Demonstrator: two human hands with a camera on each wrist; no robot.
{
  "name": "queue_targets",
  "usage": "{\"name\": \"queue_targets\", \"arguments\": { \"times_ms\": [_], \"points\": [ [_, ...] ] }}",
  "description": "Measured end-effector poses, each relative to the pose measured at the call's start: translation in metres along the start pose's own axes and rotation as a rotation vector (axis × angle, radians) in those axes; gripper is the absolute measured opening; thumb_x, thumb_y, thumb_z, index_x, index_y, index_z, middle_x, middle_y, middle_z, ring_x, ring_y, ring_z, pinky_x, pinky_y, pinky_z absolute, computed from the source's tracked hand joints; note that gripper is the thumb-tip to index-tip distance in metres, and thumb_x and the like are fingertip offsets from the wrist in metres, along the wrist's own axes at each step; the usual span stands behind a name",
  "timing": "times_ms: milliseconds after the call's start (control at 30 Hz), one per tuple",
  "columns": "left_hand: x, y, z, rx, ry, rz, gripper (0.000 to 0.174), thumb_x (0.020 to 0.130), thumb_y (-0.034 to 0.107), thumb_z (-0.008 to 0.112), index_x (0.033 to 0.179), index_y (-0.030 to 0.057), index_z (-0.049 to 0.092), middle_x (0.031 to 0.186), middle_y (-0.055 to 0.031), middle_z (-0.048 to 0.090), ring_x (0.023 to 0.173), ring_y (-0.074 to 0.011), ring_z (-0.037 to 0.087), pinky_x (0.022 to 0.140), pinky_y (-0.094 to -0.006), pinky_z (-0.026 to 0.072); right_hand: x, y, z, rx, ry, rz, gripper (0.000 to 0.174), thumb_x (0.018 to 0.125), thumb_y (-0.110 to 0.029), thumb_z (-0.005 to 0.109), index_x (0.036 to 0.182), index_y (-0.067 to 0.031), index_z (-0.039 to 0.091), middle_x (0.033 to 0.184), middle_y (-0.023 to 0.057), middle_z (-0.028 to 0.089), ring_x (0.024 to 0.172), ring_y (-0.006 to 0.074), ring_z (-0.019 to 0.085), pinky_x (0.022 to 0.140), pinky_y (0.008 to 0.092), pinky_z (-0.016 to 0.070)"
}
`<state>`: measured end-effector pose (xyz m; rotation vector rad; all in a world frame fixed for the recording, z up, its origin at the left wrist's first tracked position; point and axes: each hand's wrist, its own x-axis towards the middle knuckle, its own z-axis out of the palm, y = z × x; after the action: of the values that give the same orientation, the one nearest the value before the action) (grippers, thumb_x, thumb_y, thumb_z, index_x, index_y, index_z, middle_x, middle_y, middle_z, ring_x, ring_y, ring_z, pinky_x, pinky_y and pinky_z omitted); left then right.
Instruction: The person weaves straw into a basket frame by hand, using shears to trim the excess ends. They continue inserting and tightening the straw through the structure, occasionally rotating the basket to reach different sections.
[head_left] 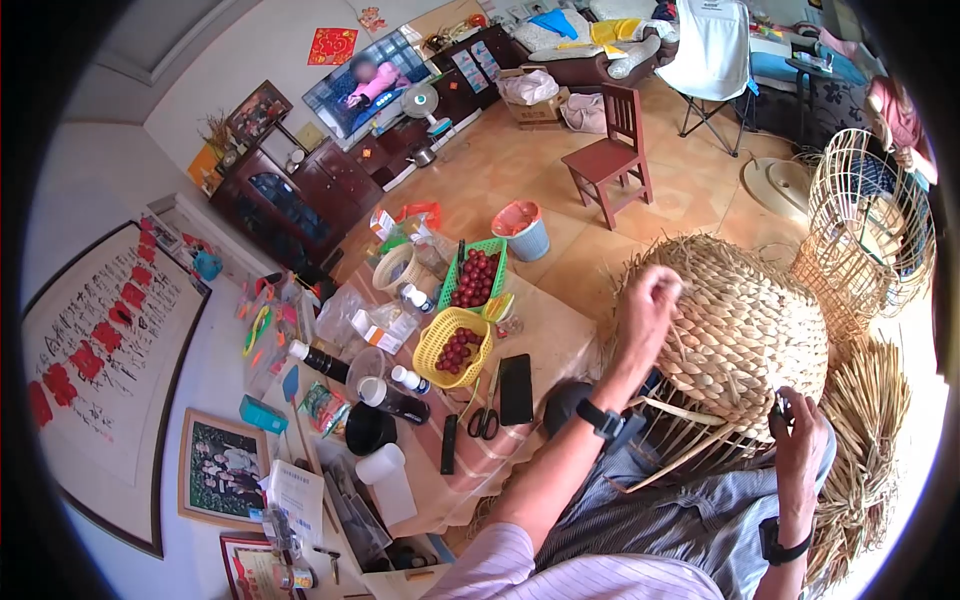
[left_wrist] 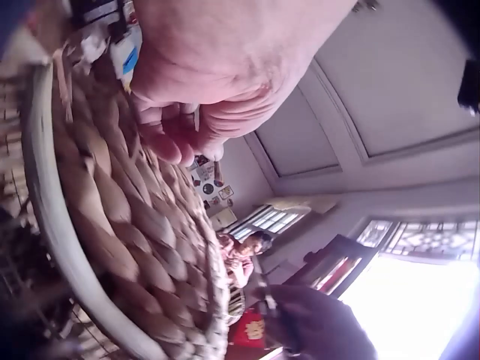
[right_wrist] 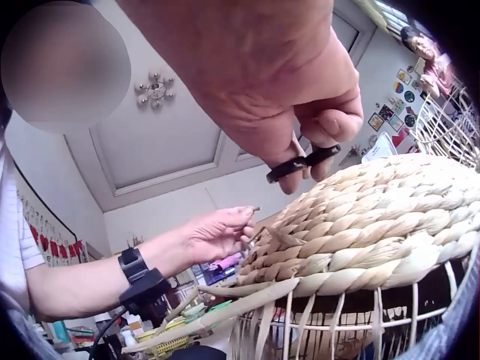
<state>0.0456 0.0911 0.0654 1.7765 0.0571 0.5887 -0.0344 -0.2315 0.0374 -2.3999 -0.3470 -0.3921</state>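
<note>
A woven straw basket point(head_left: 745, 330) with thick braided rows rests over the person's lap, its uncovered ribs point(right_wrist: 375, 322) showing along the lower edge. My left hand point(head_left: 650, 310) is raised at the basket's left side. In the right wrist view, its thumb and fingers pinch a short bit of straw point(right_wrist: 256, 209). My right hand point(head_left: 798, 440) is by the basket's lower right edge. It holds scissors by their black handles point(right_wrist: 304, 163), fingers through the loops; the blades are hidden. A loose flat strip point(right_wrist: 217, 319) sticks out from the edge.
To the left, a table point(head_left: 540, 310) bears a yellow basket point(head_left: 430, 352) and a green basket point(head_left: 447, 292) of red fruit, a phone point(head_left: 516, 388), other scissors point(head_left: 484, 422) and bottles. A straw bundle point(head_left: 870, 450) and a bare woven frame point(head_left: 830, 240) stand at right.
</note>
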Motion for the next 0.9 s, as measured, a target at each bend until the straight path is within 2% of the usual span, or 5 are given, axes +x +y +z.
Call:
{"name": "queue_targets", "arguments": {
  "times_ms": [67, 167, 267, 533, 900],
  "points": [
    [0.025, -0.011, -0.018, 0.135, 0.118, 0.047, 0.015, 0.102, 0.001, 0.07, 0.117, 0.0008, 0.072, 0.106, -0.0097, 0.078, 0.094, -0.0198, 0.076, 0.082, -0.0346, 0.0611, -0.005, 0.012, 0.005, 0.02, 0.008, 0.001, 0.043, 0.088, 0.006, 0.079, 0.13, -0.0059, 0.075, 0.103, 0.0151, 0.074, 0.088, 0.0318, 0.074, 0.078, 0.0432, 0.056],
    [0.025, -0.013, -0.02, 0.696, 0.24, 0.475, 0.028, 0.1, -0.003, 0.069, 0.128, -0.0023, 0.069, 0.129, -0.0196, 0.074, 0.125, -0.0328, 0.071, 0.108, -0.045, 0.0574, -0.011, 0.019, 0.009, 0.065, 0.04, 0.028, 0.047, 0.087, 0.009, 0.077, 0.131, -0.0047, 0.074, 0.105, 0.0145, 0.075, 0.085, 0.0286, 0.071, 0.077, 0.0412, 0.0557],
    [-0.014, 0.008, -0.001, 0.493, -0.206, 0.473, 0.037, 0.098, -0.005, 0.068, 0.136, -0.0025, 0.067, 0.145, -0.022, 0.065, 0.145, -0.0381, 0.058, 0.124, -0.0507, 0.0459, -0.017, 0.021, 0.012, 0.13, 0.005, 0.118, 0.05, 0.086, 0.012, 0.075, 0.133, -0.004, 0.074, 0.106, 0.014, 0.075, 0.082, 0.0253, 0.068, 0.076, 0.0386, 0.055],
    [-0.087, 0.007, 0.025, 0.572, -0.459, 0.65, 0.034, 0.097, 0.005, 0.061, 0.128, -0.002, 0.07, 0.145, -0.0195, 0.064, 0.15, -0.0365, 0.053, 0.128, -0.0482, 0.0445, -0.025, 0.027, 0.017, 0.206, 0.025, 0.109, 0.055, 0.086, 0.016, 0.074, 0.138, -0.003, 0.073, 0.109, 0.0102, 0.075, 0.082, 0.0166, 0.062, 0.071, 0.0313, 0.0491],
    [-0.09, 0.003, 0.03, 0.537, -0.438, 0.547, 0.014, 0.093, 0.004, 0.07, 0.107, 0.0006, 0.068, 0.107, -0.0108, 0.063, 0.108, -0.0309, 0.063, 0.1, -0.0439, 0.0545, -0.042, 0.091, 0.023, 0.661, -0.081, 0.277, 0.045, 0.102, -0.009, 0.081, 0.145, -0.0012, 0.067, 0.093, -0.0064, 0.053, 0.084, 0.0041, 0.053, 0.077, 0.0199, 0.0446]
  ]
}}
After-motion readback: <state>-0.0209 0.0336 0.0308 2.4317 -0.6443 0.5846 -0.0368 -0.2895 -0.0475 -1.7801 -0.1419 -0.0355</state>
